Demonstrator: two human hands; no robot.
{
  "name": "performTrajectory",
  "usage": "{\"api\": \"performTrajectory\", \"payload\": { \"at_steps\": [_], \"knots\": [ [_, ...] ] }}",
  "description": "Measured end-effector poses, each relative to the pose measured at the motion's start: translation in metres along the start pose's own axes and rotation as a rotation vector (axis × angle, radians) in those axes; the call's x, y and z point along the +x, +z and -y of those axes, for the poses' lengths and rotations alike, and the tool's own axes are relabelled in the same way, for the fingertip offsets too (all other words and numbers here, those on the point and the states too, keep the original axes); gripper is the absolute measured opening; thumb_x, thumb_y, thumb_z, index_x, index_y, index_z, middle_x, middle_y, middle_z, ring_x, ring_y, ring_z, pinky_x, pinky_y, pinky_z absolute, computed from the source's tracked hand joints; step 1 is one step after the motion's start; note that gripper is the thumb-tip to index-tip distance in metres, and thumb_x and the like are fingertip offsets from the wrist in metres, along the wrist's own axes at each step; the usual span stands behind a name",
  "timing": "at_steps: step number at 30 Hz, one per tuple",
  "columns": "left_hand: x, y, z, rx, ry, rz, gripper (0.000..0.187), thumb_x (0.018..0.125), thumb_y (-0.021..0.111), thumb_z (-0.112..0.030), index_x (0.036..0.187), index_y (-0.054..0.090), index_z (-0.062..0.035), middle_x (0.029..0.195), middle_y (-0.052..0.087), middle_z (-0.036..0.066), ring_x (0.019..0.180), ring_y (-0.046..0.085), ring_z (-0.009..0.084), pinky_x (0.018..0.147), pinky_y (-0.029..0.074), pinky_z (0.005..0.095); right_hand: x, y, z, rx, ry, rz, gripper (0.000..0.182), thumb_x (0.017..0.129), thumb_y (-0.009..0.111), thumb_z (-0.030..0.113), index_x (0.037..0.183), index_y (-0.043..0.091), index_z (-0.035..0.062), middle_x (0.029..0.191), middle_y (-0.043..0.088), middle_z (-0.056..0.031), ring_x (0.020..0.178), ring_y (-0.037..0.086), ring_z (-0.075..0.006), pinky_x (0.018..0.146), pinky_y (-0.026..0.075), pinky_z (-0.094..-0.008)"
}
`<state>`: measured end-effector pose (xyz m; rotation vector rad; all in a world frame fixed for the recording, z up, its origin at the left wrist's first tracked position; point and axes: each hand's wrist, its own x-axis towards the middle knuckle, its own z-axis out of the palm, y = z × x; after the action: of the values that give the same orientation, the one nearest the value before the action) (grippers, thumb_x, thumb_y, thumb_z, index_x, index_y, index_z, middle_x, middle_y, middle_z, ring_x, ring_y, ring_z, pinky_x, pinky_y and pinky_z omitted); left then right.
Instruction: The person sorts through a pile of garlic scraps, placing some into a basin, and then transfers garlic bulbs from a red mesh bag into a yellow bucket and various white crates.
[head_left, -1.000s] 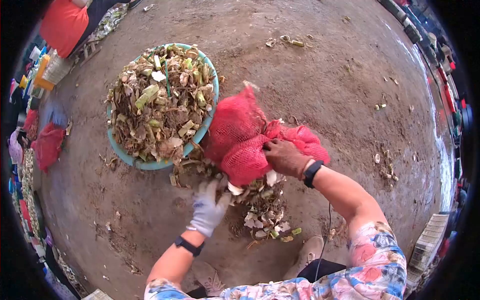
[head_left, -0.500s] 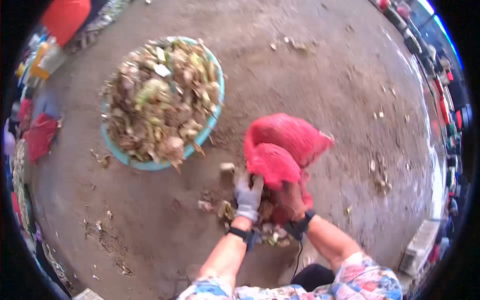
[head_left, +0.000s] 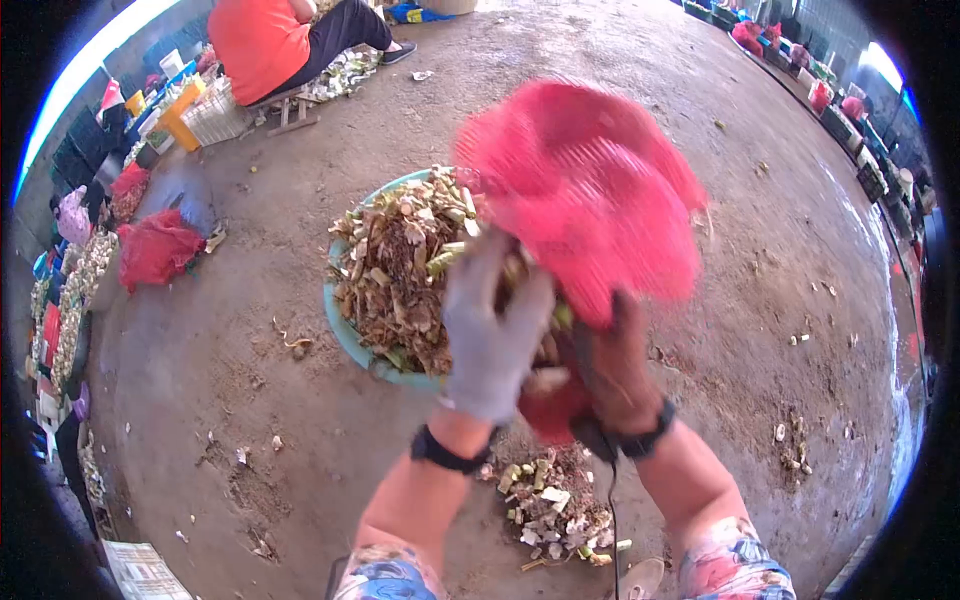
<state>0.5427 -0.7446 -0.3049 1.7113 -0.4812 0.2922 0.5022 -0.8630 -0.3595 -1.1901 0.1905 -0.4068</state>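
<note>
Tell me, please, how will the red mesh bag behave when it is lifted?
The red mesh bag should be floppy, as it bulges in soft folds. Its thin netting suggests little weight, though any contents are unclear.

Arms [head_left: 415,505] fwd; L hand [head_left: 495,335] gloved, thumb/fingers [head_left: 477,272] parted; R hand [head_left: 622,365] alongside, prob. clenched, blurred.

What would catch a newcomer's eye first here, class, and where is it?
The bright red mesh bag, right of centre, held up in the right hand. Left of it, a blue-green tub heaped with vegetable scraps. At upper left, a seated person in orange-red.
</note>
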Motion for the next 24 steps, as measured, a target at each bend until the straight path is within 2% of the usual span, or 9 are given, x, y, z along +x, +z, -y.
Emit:
{"api": "performTrajectory", "payload": {
  "at_steps": [2,4,10,13,16,17,20,22,24],
  "knots": [
    [0.056,-0.012,0.039,0.521,0.356,-0.134,0.034,0.080,0.059,-0.020,0.109,0.060,-0.0026,0.108,0.057,0.020,0.106,0.051,0.0413,0.092,0.040,0.0478,0.066,0.037,-0.018,-0.401,-0.317,-0.080,0.033,0.075,0.061,0.002,0.108,0.057,0.0026,0.108,0.059,-0.0188,0.100,0.059,-0.0353,0.082,0.049,-0.0448],
    [0.089,-0.024,0.118,0.906,0.268,-0.140,0.033,0.085,0.051,-0.028,0.110,0.062,-0.0113,0.123,0.053,0.018,0.113,0.047,0.0471,0.096,0.037,0.0518,0.095,0.076,-0.040,-1.241,-0.274,-0.117,0.034,0.076,0.060,0.009,0.109,0.054,0.0034,0.107,0.055,-0.0228,0.103,0.055,-0.0416,0.087,0.047,-0.0482],
    [0.121,-0.046,0.168,0.690,-0.011,-0.049,0.042,0.089,0.047,-0.041,0.114,0.060,-0.0091,0.119,0.056,0.023,0.108,0.052,0.0434,0.091,0.040,0.0515,0.139,0.090,-0.060,-1.259,-0.382,-0.101,0.032,0.080,0.058,0.014,0.110,0.054,0.0071,0.102,0.057,-0.0218,0.097,0.058,-0.0401,0.084,0.048,-0.0479],
    [0.117,-0.049,0.164,0.758,0.028,0.016,0.050,0.091,0.043,-0.048,0.106,0.064,-0.0049,0.094,0.063,0.026,0.090,0.059,0.0458,0.080,0.046,0.0501,0.158,0.039,-0.045,-0.723,-0.283,0.012,0.019,0.085,0.058,0.012,0.103,0.059,0.0070,0.090,0.065,-0.0126,0.083,0.062,-0.0251,0.074,0.051,-0.0379],
    [0.115,-0.054,0.187,0.968,0.025,-0.008,0.056,0.093,0.038,-0.051,0.121,0.058,-0.0064,0.128,0.053,0.020,0.122,0.046,0.0363,0.103,0.036,0.0445,0.093,-0.027,0.048,0.119,-0.231,0.292,0.011,0.087,0.054,0.003,0.094,0.063,0.0045,0.082,0.067,-0.0042,0.071,0.062,-0.0125,0.065,0.051,-0.0289],
    [0.120,-0.057,0.188,0.975,-0.151,0.047,0.060,0.093,0.042,-0.056,0.114,0.059,-0.0017,0.111,0.061,0.026,0.107,0.057,0.0400,0.091,0.044,0.0435,0.068,-0.045,0.066,-0.006,-0.210,0.127,0.013,0.088,0.052,0.001,0.094,0.063,0.0049,0.080,0.066,-0.0034,0.069,0.062,-0.0129,0.064,0.051,-0.0302],
    [0.112,-0.063,0.172,0.868,-0.012,0.072,0.073,0.092,0.043,-0.058,0.133,0.043,0.0029,0.132,0.046,0.027,0.124,0.044,0.0383,0.105,0.033,0.0403,0.027,-0.142,0.066,-0.889,-0.380,0.045,0.014,0.088,0.051,0.003,0.094,0.063,0.0045,0.084,0.065,-0.0048,0.074,0.063,-0.0156,0.064,0.051,-0.0312],
    [0.081,-0.058,0.128,0.830,0.003,-0.013,0.077,0.090,0.039,-0.062,0.136,0.040,-0.0003,0.138,0.038,0.028,0.130,0.034,0.0404,0.108,0.026,0.0453,0.002,-0.184,0.016,-1.471,-0.435,-0.241,0.031,0.081,0.063,0.015,0.110,0.059,0.0040,0.102,0.063,-0.0193,0.092,0.063,-0.0315,0.074,0.052,-0.0405],
    [0.030,-0.054,0.079,0.696,0.213,-0.062,0.062,0.093,0.048,-0.046,0.133,0.043,0.0012,0.135,0.042,0.028,0.129,0.034,0.0388,0.108,0.026,0.0452,-0.023,-0.222,-0.076,-1.261,-0.138,-0.306,0.039,0.075,0.069,0.022,0.109,0.060,0.0057,0.103,0.061,-0.0165,0.095,0.059,-0.0360,0.074,0.051,-0.0433]
  ]
}}
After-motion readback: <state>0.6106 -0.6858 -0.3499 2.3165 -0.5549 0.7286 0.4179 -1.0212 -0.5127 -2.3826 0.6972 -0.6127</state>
